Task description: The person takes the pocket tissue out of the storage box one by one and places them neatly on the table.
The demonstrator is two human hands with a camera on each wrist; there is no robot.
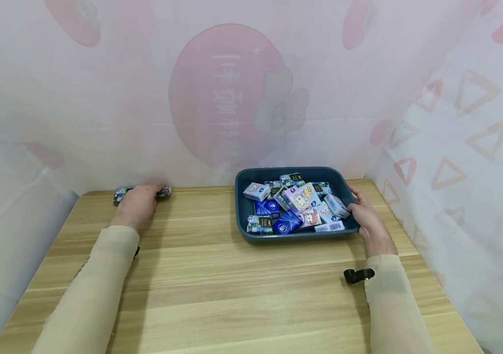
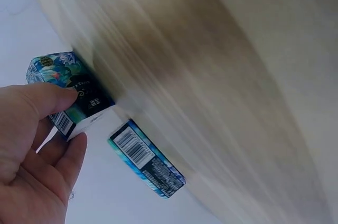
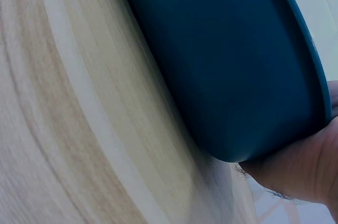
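My left hand (image 1: pixel 137 200) is at the table's back left, by the wall sheet. Between thumb and fingers it pinches a small tissue pack (image 2: pixel 87 91) with a dark floral print. A second matching tissue pack (image 2: pixel 147 159) stands beside it, apart from the fingers; in the head view this pack (image 1: pixel 121 194) shows left of the hand. At the right, my right hand (image 1: pixel 366 216) grips the side rim of a dark teal plastic basket (image 1: pixel 295 237). Inside the basket lies a loose pile of tissue packs (image 1: pixel 302 197), some blue, some floral, some with pastel cartoon prints.
The wooden table (image 1: pixel 216 290) runs back to a pale printed sheet (image 1: pixel 145 98) hung behind it. More sheeting (image 1: pixel 468 142) hangs along the right side, close to the right hand. A black strap piece (image 1: pixel 357 276) sticks out at the right wrist.
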